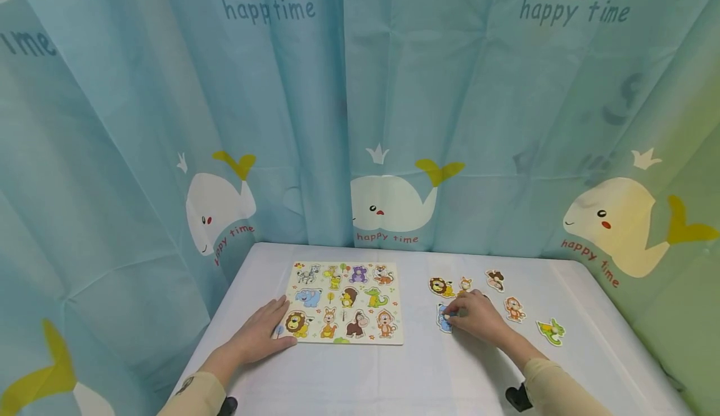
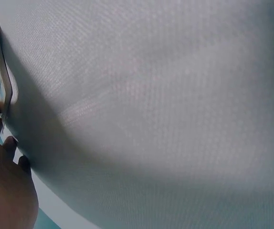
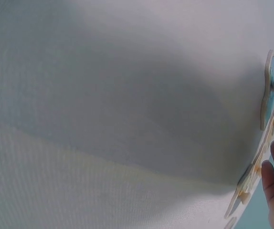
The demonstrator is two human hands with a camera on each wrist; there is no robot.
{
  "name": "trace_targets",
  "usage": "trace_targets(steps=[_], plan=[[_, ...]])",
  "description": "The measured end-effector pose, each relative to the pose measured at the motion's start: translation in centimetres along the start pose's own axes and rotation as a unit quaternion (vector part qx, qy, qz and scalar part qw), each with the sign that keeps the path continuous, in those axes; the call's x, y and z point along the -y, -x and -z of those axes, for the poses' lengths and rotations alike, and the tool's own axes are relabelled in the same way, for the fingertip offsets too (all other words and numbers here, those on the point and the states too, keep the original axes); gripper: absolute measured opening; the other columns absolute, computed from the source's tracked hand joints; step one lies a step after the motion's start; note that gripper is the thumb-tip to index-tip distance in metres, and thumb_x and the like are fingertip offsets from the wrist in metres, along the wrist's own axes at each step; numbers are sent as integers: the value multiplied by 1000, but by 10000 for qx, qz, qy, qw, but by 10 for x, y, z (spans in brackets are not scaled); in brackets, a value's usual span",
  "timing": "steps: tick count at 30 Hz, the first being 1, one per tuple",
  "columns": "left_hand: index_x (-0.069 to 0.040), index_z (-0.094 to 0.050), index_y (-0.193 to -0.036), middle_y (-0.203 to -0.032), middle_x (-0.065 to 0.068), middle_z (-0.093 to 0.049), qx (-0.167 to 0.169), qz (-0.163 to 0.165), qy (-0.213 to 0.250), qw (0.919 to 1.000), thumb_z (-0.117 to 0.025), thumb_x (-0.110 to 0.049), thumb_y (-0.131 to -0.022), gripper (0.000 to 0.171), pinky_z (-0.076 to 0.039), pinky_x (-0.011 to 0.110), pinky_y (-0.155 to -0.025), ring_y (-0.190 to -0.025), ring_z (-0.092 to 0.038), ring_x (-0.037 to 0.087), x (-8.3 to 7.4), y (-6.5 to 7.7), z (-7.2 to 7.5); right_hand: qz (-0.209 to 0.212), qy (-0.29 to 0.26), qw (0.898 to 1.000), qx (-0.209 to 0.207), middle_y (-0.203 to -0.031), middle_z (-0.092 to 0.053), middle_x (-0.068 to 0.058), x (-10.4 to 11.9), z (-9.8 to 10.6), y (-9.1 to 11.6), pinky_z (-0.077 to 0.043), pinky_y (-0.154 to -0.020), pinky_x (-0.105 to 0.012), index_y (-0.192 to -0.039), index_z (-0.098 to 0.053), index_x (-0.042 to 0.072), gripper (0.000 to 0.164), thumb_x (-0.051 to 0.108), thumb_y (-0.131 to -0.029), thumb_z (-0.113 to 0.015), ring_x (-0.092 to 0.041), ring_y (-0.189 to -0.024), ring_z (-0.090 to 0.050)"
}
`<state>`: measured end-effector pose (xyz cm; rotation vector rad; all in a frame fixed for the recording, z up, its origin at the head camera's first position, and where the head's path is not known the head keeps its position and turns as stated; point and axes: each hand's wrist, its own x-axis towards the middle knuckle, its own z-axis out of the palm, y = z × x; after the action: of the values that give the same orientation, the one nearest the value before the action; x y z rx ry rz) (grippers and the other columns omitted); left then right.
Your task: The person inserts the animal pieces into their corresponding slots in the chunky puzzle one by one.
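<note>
A wooden animal puzzle board (image 1: 344, 303) lies flat on the left half of the table. My left hand (image 1: 257, 331) holds its left edge, the thumb at the near corner and the fingers along the side; in the left wrist view the same hand (image 2: 5, 186) shows at the board's edge. To the right of the board, my right hand (image 1: 478, 317) pinches the small knob on a blue elephant puzzle piece (image 1: 442, 320) with thumb and forefinger. The right wrist view shows this blue piece (image 3: 269, 90) edge-on at the fingertips, its other fingers spread apart.
Around the right hand lie a lion piece (image 1: 441, 287), a kangaroo piece (image 1: 465, 283) partly hidden by the hand, a brown animal piece (image 1: 495, 280), a monkey piece (image 1: 514, 309) and a green crocodile piece (image 1: 551, 331). A blue whale-print curtain (image 1: 388, 104) hangs behind the white table (image 1: 360, 378).
</note>
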<state>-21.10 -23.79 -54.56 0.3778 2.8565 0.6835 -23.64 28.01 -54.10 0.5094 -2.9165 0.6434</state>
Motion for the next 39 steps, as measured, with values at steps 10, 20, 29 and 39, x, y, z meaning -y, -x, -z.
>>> trace_targets(steps=[10,20,29,39], plan=[[-5,-35,-159,-168,12,-26,-1,-64,-8,10000,-72,-58,-88,96,-22,61,-122,-153,-21,41,1,-1,0,-53,-13,10000,-36,-84,-61,16,2,-2,-1,-42,-71,-34,-87,-80,24,12,18,-80,-87,-12,-84,-48],[-5,-35,-159,-167,12,-27,15,-103,-72,9999,-72,-59,-89,96,-22,61,-122,-153,-21,40,1,-2,0,42,-79,10000,13,-89,-63,14,2,1,0,-43,-73,-35,-86,-81,25,11,16,-82,-86,-13,-86,-49],[-4,-34,-159,-167,13,-26,8,-85,-1,10000,-72,-56,-89,95,-21,61,-122,-153,-20,41,0,0,0,166,81,9998,-111,-84,-59,17,-2,-5,-1,-44,-72,-34,-83,-78,25,10,20,-83,-86,-12,-85,-49],[-5,-34,-160,-168,12,-25,26,-72,-13,10000,-71,-58,-89,96,-20,61,-122,-153,-19,41,1,-1,0,-147,149,9996,-191,-83,-59,15,2,-9,-2,-43,-73,-35,-80,-75,24,14,21,-80,-88,-13,-84,-48]])
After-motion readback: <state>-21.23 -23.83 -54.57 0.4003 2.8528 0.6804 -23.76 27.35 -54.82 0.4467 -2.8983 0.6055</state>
